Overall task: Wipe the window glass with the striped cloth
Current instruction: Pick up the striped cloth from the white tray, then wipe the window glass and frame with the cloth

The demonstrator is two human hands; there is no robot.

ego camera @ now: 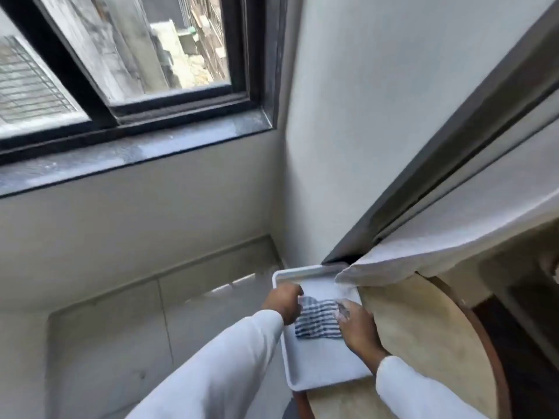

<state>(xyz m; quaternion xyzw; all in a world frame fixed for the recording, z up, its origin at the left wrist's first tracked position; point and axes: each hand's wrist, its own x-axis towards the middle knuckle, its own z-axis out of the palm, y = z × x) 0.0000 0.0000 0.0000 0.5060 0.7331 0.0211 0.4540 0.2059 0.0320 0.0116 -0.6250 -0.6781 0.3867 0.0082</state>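
One striped cloth [317,320], white with dark blue bands, lies crumpled inside one white tray [326,376] at about 5 o'clock in the view. The tray sits on the near-left edge of one round, pale wooden counter [423,334] with a dark rim, and part of the tray overhangs that edge toward the floor.

Two hands, both in white sleeves, meet at the cloth. The left hand [284,300] comes in from 7 o'clock and rests on the cloth's upper left corner; its fingers [295,290] are curled down onto the fabric, though whether they actually pinch it cannot be told. The right hand [357,326] comes in from 5 o'clock and touches the cloth's right edge, its fingers bent over the fabric; the grip is likewise unclear because the fingertips are blurred.

One pale curtain [453,237] hangs from 3 o'clock, and its lower corner drapes over the far end of the tray.

One window [145,43] with a dark frame fills the 11 o'clock area, showing two glass panes, one overlapping the other, above one dark sill [127,152]. The cloth is well apart from the glass.
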